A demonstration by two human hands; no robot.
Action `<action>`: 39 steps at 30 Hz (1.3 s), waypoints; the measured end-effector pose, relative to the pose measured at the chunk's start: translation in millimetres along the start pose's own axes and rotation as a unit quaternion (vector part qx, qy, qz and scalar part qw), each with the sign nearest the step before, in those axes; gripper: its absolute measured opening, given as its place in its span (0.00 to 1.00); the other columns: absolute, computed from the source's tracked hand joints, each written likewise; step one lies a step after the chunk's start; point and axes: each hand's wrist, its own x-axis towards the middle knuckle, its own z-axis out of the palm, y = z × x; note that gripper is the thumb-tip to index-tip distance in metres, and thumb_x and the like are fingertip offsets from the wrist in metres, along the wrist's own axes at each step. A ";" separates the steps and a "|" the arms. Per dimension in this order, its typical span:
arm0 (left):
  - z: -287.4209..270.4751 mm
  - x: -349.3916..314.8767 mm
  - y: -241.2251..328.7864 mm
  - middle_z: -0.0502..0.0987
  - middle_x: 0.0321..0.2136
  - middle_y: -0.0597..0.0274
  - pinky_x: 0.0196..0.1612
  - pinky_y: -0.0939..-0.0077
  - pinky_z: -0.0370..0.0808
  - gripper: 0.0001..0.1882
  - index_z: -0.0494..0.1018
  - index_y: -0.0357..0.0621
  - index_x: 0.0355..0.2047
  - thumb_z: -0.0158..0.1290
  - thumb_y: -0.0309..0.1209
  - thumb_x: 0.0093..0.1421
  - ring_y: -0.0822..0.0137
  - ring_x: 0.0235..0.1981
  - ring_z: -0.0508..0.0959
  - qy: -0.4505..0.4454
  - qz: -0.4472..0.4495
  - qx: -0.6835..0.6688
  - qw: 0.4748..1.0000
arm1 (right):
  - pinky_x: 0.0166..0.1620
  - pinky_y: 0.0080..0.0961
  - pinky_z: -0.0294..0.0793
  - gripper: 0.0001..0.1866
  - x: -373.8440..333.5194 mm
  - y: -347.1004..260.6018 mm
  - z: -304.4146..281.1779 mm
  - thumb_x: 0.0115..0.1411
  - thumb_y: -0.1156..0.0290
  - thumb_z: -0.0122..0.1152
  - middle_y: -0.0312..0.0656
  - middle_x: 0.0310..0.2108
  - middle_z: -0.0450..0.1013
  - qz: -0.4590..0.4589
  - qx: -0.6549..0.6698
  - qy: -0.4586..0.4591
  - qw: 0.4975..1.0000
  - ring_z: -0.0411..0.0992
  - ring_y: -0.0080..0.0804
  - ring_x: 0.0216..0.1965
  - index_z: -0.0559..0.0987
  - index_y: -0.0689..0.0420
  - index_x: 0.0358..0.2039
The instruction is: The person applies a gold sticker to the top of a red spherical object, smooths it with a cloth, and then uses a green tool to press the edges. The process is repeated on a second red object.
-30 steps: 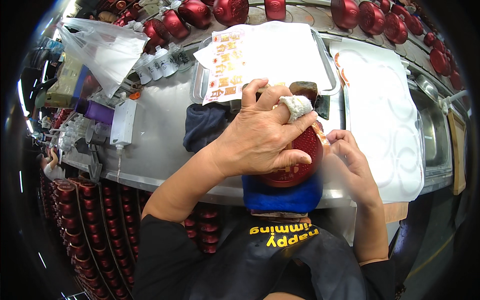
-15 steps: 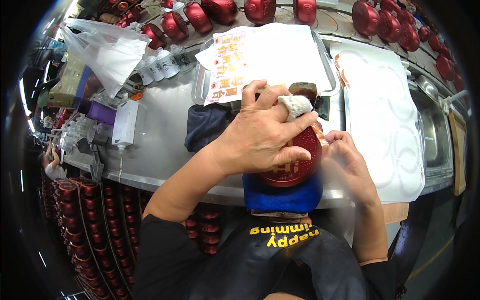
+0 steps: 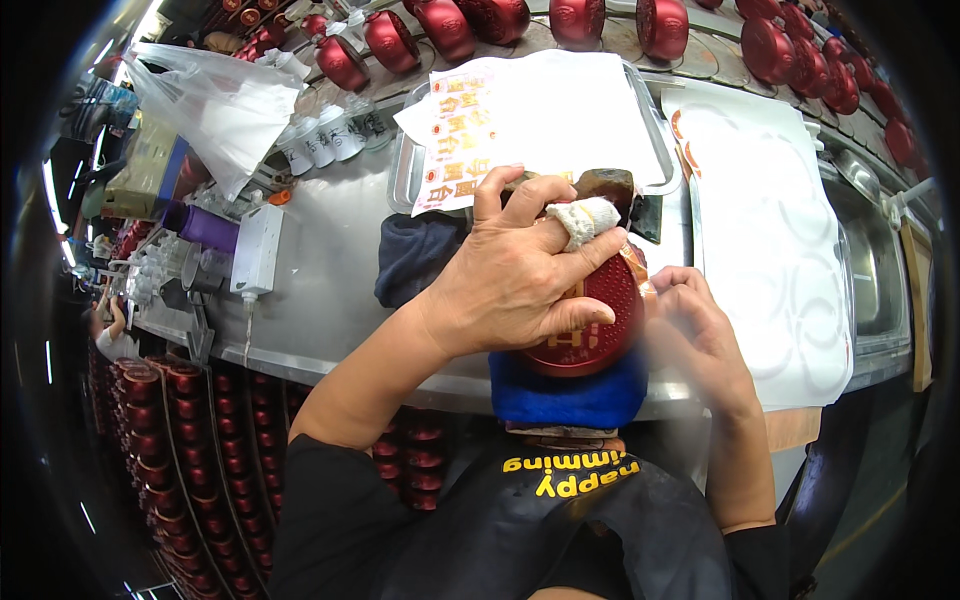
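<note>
A round, flattish red bottle point(image 3: 600, 345) with raised dots and gold marks rests on a blue cloth pad point(image 3: 568, 395) at the table's near edge. My left hand point(image 3: 505, 270) is spread over it and holds it, thumb lying across its face. A white cloth wrap point(image 3: 583, 220) covers one finger of that hand. Beside the bottle's right edge, my right hand point(image 3: 695, 340), partly blurred, pinches a small orange-gold decal point(image 3: 636, 262) that lies against the bottle. Part of the bottle is hidden under my left hand.
Beyond my hands lie a decal sheet point(image 3: 460, 125) on a metal tray point(image 3: 660, 150) and a dark brown block point(image 3: 607, 184). A navy cloth point(image 3: 415, 255) sits left. White backing paper point(image 3: 775, 280) and a sink point(image 3: 875, 270) are right. Red bottles point(image 3: 577, 22) line a conveyor behind.
The red bottles on the conveyor at the back have moved to the right. Both hands stay at the bottle in nearly the same pose, with the decal still at its right edge.
</note>
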 end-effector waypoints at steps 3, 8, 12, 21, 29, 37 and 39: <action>2.2 4.7 3.8 0.83 0.38 0.63 0.69 0.45 0.47 0.32 0.80 0.51 0.55 0.51 0.62 0.64 0.57 0.61 0.67 0.019 0.012 -0.010 1.000 | 0.59 0.26 0.64 0.03 -1.4 -0.1 0.3 0.64 0.74 0.61 0.42 0.52 0.63 -0.002 -0.001 -0.002 1.000 0.60 0.31 0.59 0.77 0.59 0.35; -0.5 7.0 8.4 0.79 0.55 0.61 0.70 0.46 0.46 0.33 0.79 0.53 0.58 0.50 0.63 0.65 0.53 0.62 0.67 -0.042 0.009 -0.009 0.999 | 0.61 0.31 0.65 0.08 -6.8 -0.5 3.6 0.64 0.69 0.68 0.46 0.52 0.65 0.016 0.017 0.004 1.000 0.66 0.37 0.57 0.77 0.59 0.36; 0.1 9.9 11.9 0.79 0.56 0.61 0.70 0.46 0.46 0.33 0.79 0.56 0.57 0.49 0.64 0.66 0.53 0.62 0.67 -0.047 0.018 -0.012 0.999 | 0.60 0.32 0.66 0.08 -11.6 0.3 7.5 0.63 0.71 0.68 0.46 0.51 0.65 0.004 -0.007 0.014 1.000 0.67 0.38 0.55 0.77 0.59 0.36; -5.8 7.5 16.9 0.77 0.58 0.58 0.69 0.44 0.51 0.34 0.79 0.56 0.59 0.51 0.65 0.64 0.51 0.61 0.68 -0.039 0.022 -0.082 0.996 | 0.58 0.33 0.68 0.07 -26.2 0.9 9.4 0.60 0.73 0.68 0.48 0.50 0.66 -0.035 -0.054 -0.010 0.998 0.69 0.41 0.53 0.80 0.59 0.37; 4.5 9.7 28.0 0.78 0.53 0.62 0.68 0.44 0.50 0.28 0.80 0.54 0.50 0.56 0.60 0.60 0.54 0.63 0.65 -0.018 0.027 -0.037 0.999 | 0.58 0.35 0.69 0.06 -42.9 -9.0 -3.4 0.59 0.78 0.65 0.47 0.50 0.71 -0.038 -0.125 -0.042 0.991 0.70 0.45 0.54 0.81 0.58 0.38; -6.6 -20.0 74.1 0.78 0.55 0.58 0.67 0.42 0.52 0.18 0.82 0.52 0.36 0.61 0.53 0.59 0.52 0.62 0.66 0.008 -0.040 -0.136 0.990 | 0.61 0.39 0.69 0.21 -40.6 -0.4 -2.4 0.57 0.83 0.62 0.52 0.58 0.66 -0.084 -0.212 0.068 0.971 0.68 0.51 0.58 0.78 0.60 0.53; -6.1 -28.6 77.9 0.79 0.54 0.55 0.67 0.44 0.53 0.16 0.81 0.50 0.35 0.65 0.47 0.58 0.50 0.61 0.67 0.056 -0.097 -0.142 0.983 | 0.61 0.42 0.69 0.23 -41.8 4.2 3.6 0.56 0.83 0.63 0.53 0.58 0.65 -0.107 -0.237 0.047 0.965 0.66 0.54 0.59 0.78 0.59 0.54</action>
